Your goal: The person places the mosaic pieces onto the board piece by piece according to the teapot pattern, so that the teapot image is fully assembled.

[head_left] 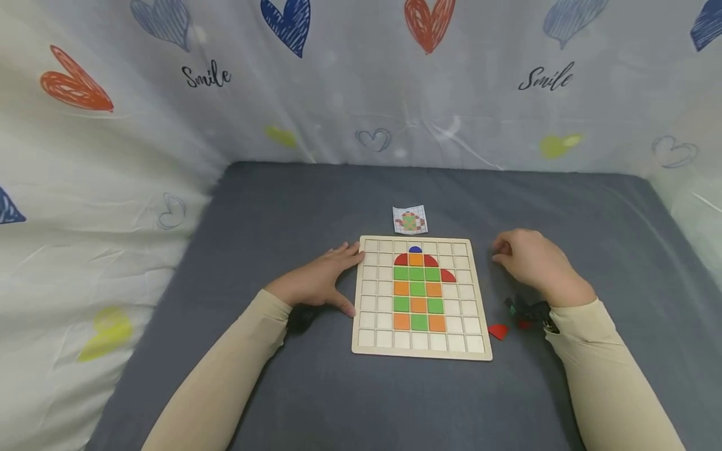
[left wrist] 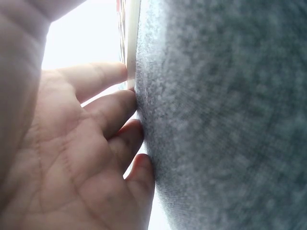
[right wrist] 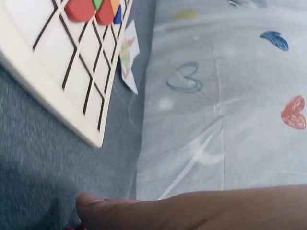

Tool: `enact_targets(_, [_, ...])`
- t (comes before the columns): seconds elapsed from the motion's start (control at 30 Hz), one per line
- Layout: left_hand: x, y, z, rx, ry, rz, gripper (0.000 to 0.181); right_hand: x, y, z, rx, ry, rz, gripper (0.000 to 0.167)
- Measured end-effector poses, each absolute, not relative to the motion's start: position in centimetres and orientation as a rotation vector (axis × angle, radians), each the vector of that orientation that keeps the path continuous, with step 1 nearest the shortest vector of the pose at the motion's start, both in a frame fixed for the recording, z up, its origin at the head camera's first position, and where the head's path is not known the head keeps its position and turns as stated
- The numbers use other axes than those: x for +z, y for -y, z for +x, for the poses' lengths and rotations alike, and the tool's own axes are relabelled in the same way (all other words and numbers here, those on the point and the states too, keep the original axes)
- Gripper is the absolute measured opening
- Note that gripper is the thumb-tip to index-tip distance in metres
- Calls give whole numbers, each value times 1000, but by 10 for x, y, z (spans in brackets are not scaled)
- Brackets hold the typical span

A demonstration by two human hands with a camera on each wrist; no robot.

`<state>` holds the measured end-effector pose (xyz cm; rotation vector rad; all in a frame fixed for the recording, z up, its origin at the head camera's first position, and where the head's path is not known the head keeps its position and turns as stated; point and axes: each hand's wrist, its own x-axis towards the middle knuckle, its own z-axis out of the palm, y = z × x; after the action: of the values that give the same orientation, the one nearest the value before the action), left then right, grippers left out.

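A pale wooden grid board point(head_left: 423, 354) lies on the table, with green squares point(head_left: 416, 274), orange squares point(head_left: 418, 304), rounded red pieces point(head_left: 447, 275) and a blue half-round piece point(head_left: 415, 249) in its cells. My left hand point(head_left: 321, 275) lies along the board's left side, thumb and fingers spread against the edge. To the right of the board, my right hand point(head_left: 527, 260) hovers low with curled fingers. In the right wrist view, a bit of red point(right wrist: 74, 228) shows beside its fingertip; whether that is held is hidden.
Behind the board lies a small printed pattern card point(head_left: 410, 220). A loose red piece point(head_left: 499, 331) sits by its lower right corner, with another red piece point(head_left: 524, 324) near the right wrist. A heart-patterned curtain point(head_left: 361, 94) hangs behind the grey table.
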<state>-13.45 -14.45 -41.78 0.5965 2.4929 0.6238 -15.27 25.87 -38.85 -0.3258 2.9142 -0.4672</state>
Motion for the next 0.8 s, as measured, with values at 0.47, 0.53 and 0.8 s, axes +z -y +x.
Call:
enact_targets(0.47, [-421, 146, -134, 632, -2501, 611, 126, -393, -279, -155, -369, -2933, -264, 13])
enact_targets(0.53, [-420, 145, -133, 639, -2499, 603, 125, -396, -279, -155, -362, -2957, -283, 14])
enact_targets(0.8, [-417, 146, -133, 648, -2498, 609, 125, -397, -276, -157, -377, -2977, -280, 12])
